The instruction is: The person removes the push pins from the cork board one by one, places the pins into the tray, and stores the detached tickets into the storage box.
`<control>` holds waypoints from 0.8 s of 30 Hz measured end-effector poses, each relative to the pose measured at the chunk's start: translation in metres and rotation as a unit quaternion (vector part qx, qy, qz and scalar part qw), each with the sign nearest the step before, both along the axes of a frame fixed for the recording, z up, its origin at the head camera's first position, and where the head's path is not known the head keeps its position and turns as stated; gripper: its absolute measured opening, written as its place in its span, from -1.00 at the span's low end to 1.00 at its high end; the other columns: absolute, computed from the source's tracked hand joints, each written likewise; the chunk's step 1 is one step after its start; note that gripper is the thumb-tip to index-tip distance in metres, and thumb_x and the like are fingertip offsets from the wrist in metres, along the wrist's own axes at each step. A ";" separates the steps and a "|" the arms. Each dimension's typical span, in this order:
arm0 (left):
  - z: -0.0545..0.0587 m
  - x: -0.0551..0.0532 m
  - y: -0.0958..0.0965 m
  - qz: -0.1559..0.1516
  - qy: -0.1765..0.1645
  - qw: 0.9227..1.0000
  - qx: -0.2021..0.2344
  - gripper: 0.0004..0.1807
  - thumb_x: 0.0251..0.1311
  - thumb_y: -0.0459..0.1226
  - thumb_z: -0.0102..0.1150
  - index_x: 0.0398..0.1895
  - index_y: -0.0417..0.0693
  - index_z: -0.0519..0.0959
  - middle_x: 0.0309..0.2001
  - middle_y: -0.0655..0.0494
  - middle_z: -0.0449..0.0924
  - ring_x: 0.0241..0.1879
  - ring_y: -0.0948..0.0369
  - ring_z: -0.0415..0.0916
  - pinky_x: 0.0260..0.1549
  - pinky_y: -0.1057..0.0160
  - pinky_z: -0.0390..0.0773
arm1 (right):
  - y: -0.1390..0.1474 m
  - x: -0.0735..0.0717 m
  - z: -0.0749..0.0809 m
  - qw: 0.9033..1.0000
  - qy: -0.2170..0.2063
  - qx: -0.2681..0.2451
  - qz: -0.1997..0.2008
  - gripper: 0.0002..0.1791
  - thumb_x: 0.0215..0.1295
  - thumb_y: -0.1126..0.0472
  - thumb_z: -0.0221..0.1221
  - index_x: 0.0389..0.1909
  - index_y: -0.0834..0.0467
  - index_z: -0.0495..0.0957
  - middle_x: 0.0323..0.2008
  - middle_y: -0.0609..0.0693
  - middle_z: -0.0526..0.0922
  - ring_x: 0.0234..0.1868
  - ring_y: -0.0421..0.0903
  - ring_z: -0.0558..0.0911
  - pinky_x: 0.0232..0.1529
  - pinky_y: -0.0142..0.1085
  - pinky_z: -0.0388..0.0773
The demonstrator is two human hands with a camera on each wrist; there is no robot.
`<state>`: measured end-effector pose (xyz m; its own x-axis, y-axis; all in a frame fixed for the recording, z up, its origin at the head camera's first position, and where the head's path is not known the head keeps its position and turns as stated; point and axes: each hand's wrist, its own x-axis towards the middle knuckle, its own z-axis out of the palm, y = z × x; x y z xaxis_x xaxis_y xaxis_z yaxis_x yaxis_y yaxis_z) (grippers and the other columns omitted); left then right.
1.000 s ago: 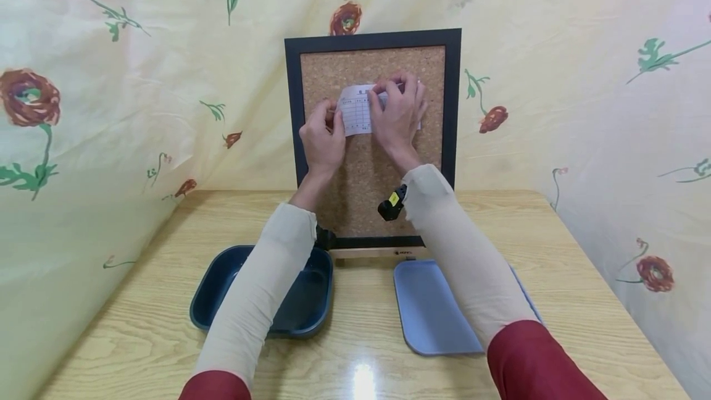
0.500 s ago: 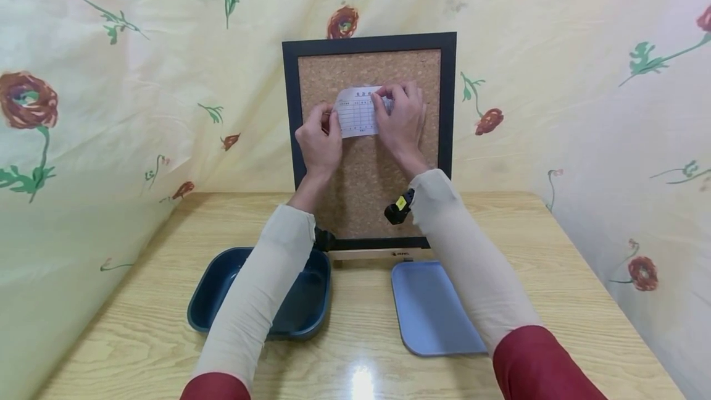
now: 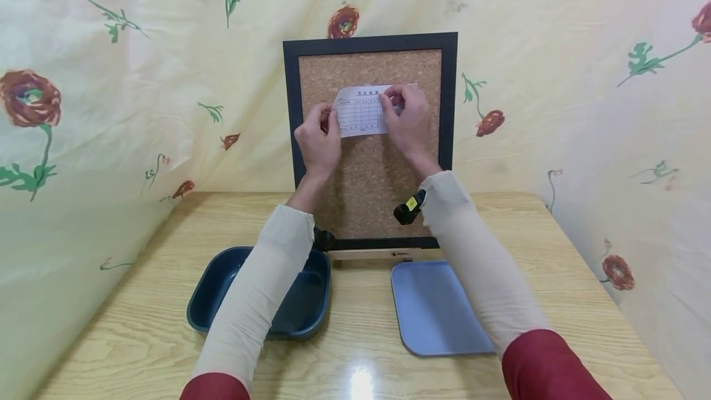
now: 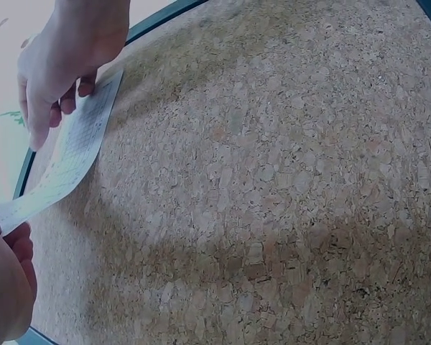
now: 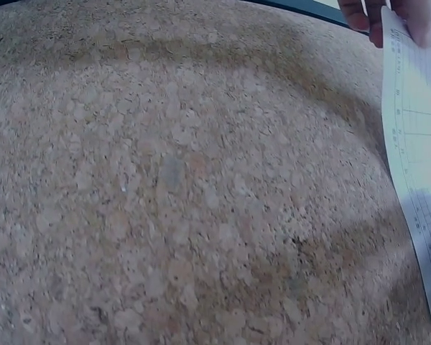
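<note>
A white printed form with a ruled table lies against the cork board, its left end lifted and bowed away from the cork. My left hand pinches that left edge between thumb and fingers, also seen in the right wrist view, where the form hangs from the fingertips. Over the form's right part rests my right hand, loosely bent, covering its right end. In the left wrist view the right hand's fingertips lie on the form.
The black-framed board stands upright at the back of the wooden table. A dark blue basin sits under the left forearm, and a light blue tray under the right. Flowered cloth hangs behind and at both sides.
My right hand has slid to the right across the form, uncovering more of its printed table. The left hand keeps its hold on the left edge.
</note>
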<state>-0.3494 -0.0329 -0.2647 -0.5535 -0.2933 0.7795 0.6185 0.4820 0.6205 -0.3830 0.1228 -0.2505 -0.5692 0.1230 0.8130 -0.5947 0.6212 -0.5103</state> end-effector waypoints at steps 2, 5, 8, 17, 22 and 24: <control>0.001 0.001 0.000 -0.001 0.001 1.000 0.003 -0.81 0.38 -0.37 0.12 -0.14 -0.36 0.64 -0.35 -0.23 0.75 -0.49 0.03 0.55 -0.47 0.47 0.31 | 0.003 0.001 0.000 1.000 -0.008 -0.006 0.007 -0.72 0.44 0.13 0.17 -0.13 0.30 0.61 -0.27 0.20 0.59 -0.21 0.02 0.52 -0.18 -0.40 0.30; 0.001 0.002 0.000 -0.005 0.000 1.000 0.011 -0.82 0.37 -0.38 0.12 -0.14 -0.36 0.64 -0.35 -0.24 0.74 -0.49 0.03 0.54 -0.48 0.48 0.29 | 0.008 0.002 0.000 0.999 -0.020 -0.019 0.020 -0.71 0.44 0.11 0.17 -0.10 0.29 0.60 -0.25 0.20 0.59 -0.23 -0.03 0.51 -0.17 -0.44 0.33; 0.001 0.003 0.000 -0.013 -0.002 1.000 0.019 -0.81 0.37 -0.38 0.12 -0.14 -0.37 0.64 -0.33 -0.24 0.75 -0.48 0.03 0.53 -0.48 0.48 0.30 | 0.013 0.004 0.002 0.998 -0.036 -0.042 0.033 -0.69 0.43 0.08 0.17 -0.07 0.27 0.60 -0.24 0.16 0.58 -0.25 -0.12 0.47 -0.18 -0.46 0.35; 0.001 0.003 -0.003 -0.031 -0.014 0.998 0.052 -0.79 0.39 -0.36 0.12 -0.09 -0.36 0.63 -0.26 -0.24 0.76 -0.44 0.07 0.53 -0.46 0.47 0.31 | 0.024 0.004 0.006 0.990 -0.061 -0.106 0.065 -0.70 0.41 0.09 0.20 -0.08 0.28 0.60 -0.39 -0.12 0.47 -0.35 -0.29 0.41 -0.27 -0.50 0.32; 0.001 0.004 -0.004 -0.034 -0.017 0.997 0.060 -0.80 0.39 -0.36 0.13 -0.09 -0.35 0.63 -0.27 -0.24 0.76 -0.44 0.05 0.54 -0.48 0.48 0.30 | 0.030 0.005 0.007 0.989 -0.056 -0.115 0.075 -0.69 0.41 0.09 0.21 -0.10 0.29 0.60 -0.46 -0.19 0.41 -0.40 -0.28 0.39 -0.32 -0.48 0.29; 0.001 0.004 -0.004 -0.036 -0.019 0.997 0.064 -0.80 0.38 -0.36 0.14 -0.09 -0.35 0.63 -0.27 -0.24 0.76 -0.44 0.07 0.54 -0.48 0.49 0.31 | 0.031 0.005 0.006 0.989 -0.053 -0.115 0.078 -0.70 0.40 0.09 0.21 -0.11 0.29 0.60 -0.48 -0.19 0.40 -0.41 -0.28 0.38 -0.33 -0.47 0.28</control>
<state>-0.3457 -0.0370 -0.2638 -0.6045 -0.3475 0.7168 0.6244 0.3520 0.6973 -0.3781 0.1543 -0.2440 -0.6758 0.2020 0.7088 -0.6105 0.3854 -0.6919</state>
